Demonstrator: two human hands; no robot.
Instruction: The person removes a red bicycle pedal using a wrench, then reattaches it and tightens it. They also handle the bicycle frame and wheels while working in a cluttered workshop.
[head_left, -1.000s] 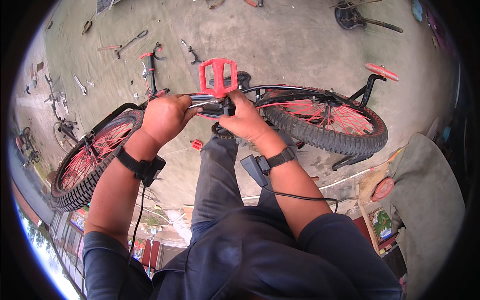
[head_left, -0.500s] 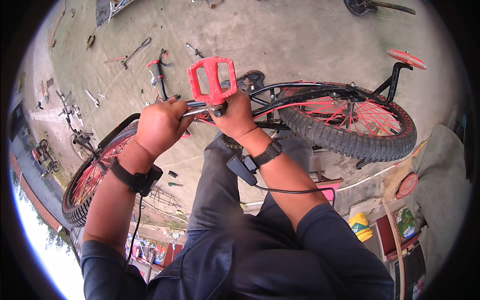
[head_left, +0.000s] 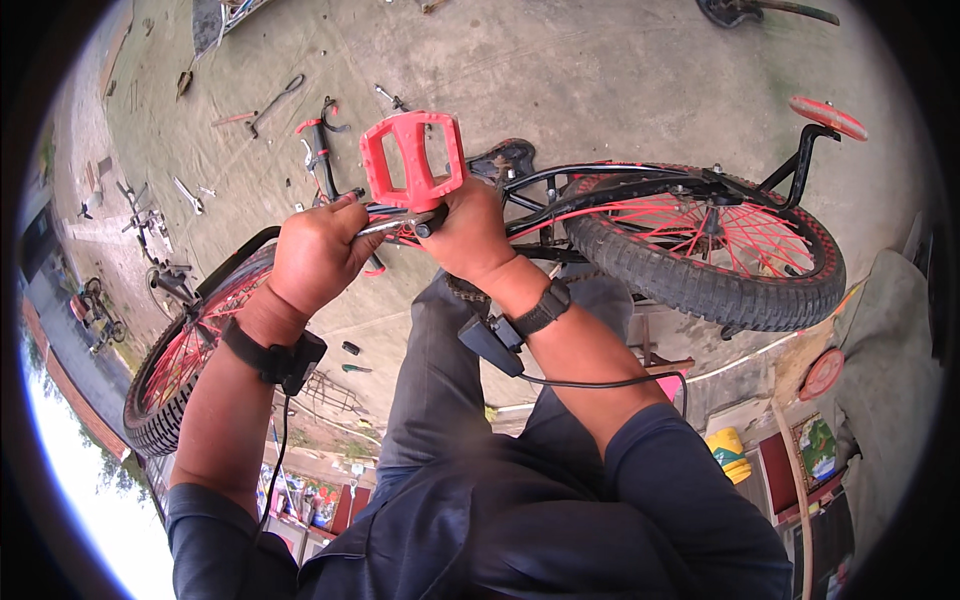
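A red and black bicycle lies across the view in front of my legs. Its red platform pedal (head_left: 413,162) stands up at the black end of the crank arm (head_left: 431,221). My left hand (head_left: 318,250) is closed in a fist around a silver wrench (head_left: 385,227), whose head meets the joint at the pedal's base. Curled round the crank arm just beside the pedal is my right hand (head_left: 474,234); its fingertips are hidden behind the pedal and the crank.
The knobby wheel (head_left: 700,285) is on the right, below a red-tipped training wheel (head_left: 828,118); another wheel (head_left: 165,385) is at the left. A handlebar part (head_left: 322,150), a spanner (head_left: 188,196) and other tools lie on the ground ahead. A yellow container (head_left: 728,455) stands lower right.
The pedal and the wrench head have shifted slightly left, with both hands keeping their hold. The right-hand wheel sits a little farther right in view.
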